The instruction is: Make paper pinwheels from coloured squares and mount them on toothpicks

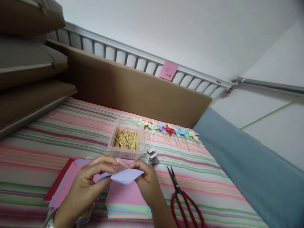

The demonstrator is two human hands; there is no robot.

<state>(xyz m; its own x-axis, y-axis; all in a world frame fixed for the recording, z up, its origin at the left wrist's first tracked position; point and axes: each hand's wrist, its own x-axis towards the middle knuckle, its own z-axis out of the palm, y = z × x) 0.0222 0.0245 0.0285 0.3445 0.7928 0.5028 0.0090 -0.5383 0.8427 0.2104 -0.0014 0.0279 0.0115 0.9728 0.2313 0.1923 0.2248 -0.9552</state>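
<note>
My left hand and my right hand together pinch a folded lilac paper square just above a stack of coloured paper squares. A thin wooden stick pokes out between the fingers of my left hand, above the lilac paper. Both hands have their fingers closed on the paper. Right behind them stands a clear plastic box of wooden sticks.
A row of several small paper pinwheels lies beyond the box. Red-handled scissors lie to the right, and a small bag of metal pins sits beside the box. Brown cushions stack at left; cardboard lines the railing.
</note>
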